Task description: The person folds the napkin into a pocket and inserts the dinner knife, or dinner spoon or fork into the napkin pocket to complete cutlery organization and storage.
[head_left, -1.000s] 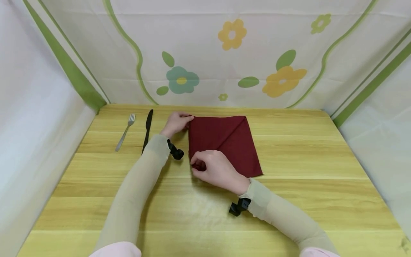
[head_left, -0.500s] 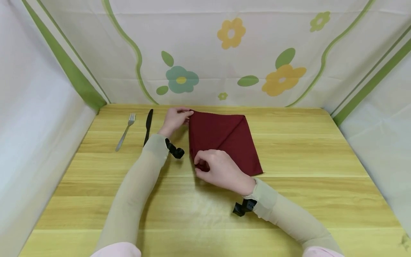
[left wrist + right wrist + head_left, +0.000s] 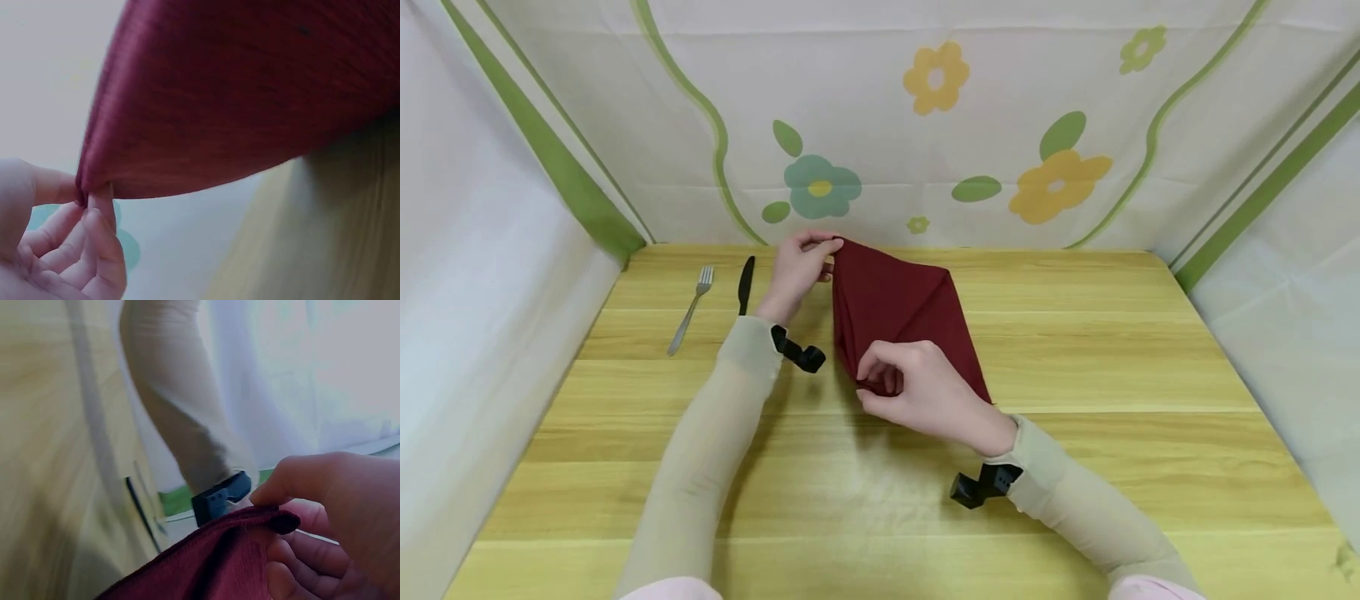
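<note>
As left fingers (image 3: 102, 206) pinch maroon cloth (image 3: 887, 292), right fingers (image 3: 886, 353) grip its edge.

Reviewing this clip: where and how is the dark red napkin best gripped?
Probably by the two corners of its left edge. The dark red napkin is thin, layered and limp, so a thumb-and-finger pinch at each end should control it. The left hand pinches the far corner from the left; the right hand pinches the near one, its arm coming from the near right.
</note>
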A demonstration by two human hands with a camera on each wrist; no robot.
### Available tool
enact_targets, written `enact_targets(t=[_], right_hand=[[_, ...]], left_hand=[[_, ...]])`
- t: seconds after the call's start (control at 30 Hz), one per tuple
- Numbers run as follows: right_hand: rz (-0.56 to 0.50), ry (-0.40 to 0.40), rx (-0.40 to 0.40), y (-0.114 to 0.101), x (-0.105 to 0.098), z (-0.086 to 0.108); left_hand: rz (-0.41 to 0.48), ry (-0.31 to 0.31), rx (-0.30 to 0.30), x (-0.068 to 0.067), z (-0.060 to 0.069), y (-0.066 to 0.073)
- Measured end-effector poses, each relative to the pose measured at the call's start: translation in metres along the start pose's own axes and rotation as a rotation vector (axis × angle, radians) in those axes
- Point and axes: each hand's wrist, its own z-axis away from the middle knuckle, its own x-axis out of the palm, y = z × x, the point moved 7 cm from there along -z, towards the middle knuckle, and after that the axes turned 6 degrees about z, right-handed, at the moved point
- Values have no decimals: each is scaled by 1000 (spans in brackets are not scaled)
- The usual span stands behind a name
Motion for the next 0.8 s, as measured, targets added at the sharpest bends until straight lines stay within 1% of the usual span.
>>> enact_targets(t=[0.2, 0.33, 0.43, 0.53, 0.6, 0.67, 0.7, 0.8], right_hand=[[-142, 30, -21, -10, -11, -1], [-244, 22, -20, -15, -13, -3], [-317, 14, -15, -19, -12, -5], [-385, 15, 1, -23, -10, -8], [-435, 17, 20, -26, -7, -10], [-500, 16, 34, -31, -4, -13], [-540, 17, 34, -35, -3, -14], [-651, 48, 0, -46, -3, -20]], left_hand=[[80, 12, 77, -1, 12, 21], [143, 15, 134, -3, 19, 33], [183, 36, 169, -7, 23, 39], [237, 54, 184, -13, 26, 46], [269, 67, 193, -17, 29, 53], [327, 80, 212, -22, 32, 66], [362, 89, 225, -25, 34, 74], [454, 129, 293, -34, 44, 106]])
